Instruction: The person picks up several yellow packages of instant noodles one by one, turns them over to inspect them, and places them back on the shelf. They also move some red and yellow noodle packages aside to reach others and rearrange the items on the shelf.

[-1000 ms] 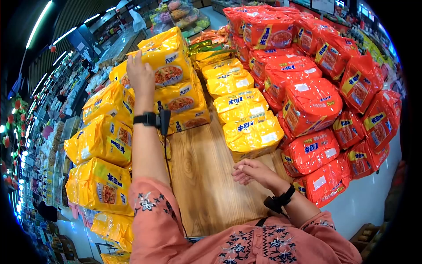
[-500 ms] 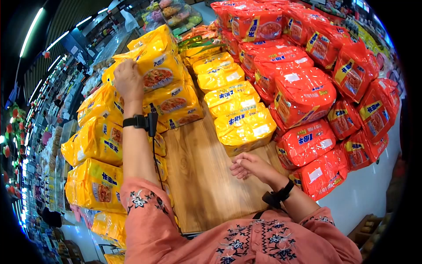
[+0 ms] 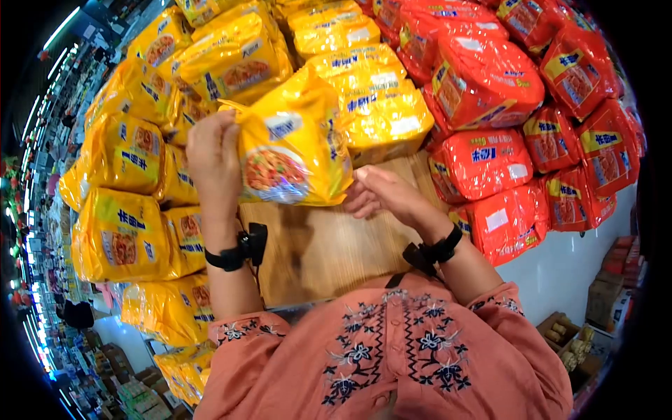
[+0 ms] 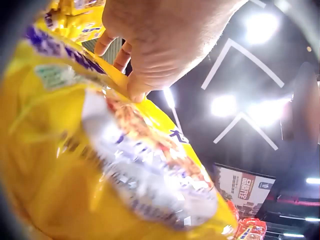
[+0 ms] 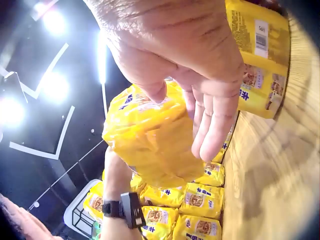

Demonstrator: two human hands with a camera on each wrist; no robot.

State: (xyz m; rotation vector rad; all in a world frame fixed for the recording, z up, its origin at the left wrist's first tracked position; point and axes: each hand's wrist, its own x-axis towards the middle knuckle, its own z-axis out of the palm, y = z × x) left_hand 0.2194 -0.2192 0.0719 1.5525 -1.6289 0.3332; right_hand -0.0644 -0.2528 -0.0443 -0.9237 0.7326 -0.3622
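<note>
A yellow noodle pack [image 3: 318, 150] hangs tilted above the wooden table [image 3: 329, 245]. My left hand [image 3: 213, 157] pinches its upper left edge; the left wrist view shows the thumb of that hand [image 4: 155, 40] pressing the yellow wrapper [image 4: 55, 150]. At the pack's lower right corner is my right hand [image 3: 388, 196], fingers loosely bent in the head view. In the right wrist view this hand [image 5: 185, 55] has its fingers nearly straight, thumb and fingers against the end of the pack [image 5: 155, 145].
Yellow packs [image 3: 115, 234] are stacked along the left, and another yellow row [image 3: 385, 115] stands behind the held pack. Red packs [image 3: 486, 164] are piled on the right. Bare wood shows between the stacks, near my body.
My left hand has brought a yellow pack from the left stack toward me and to the right. My right hand has come against its end. The view has tilted down.
</note>
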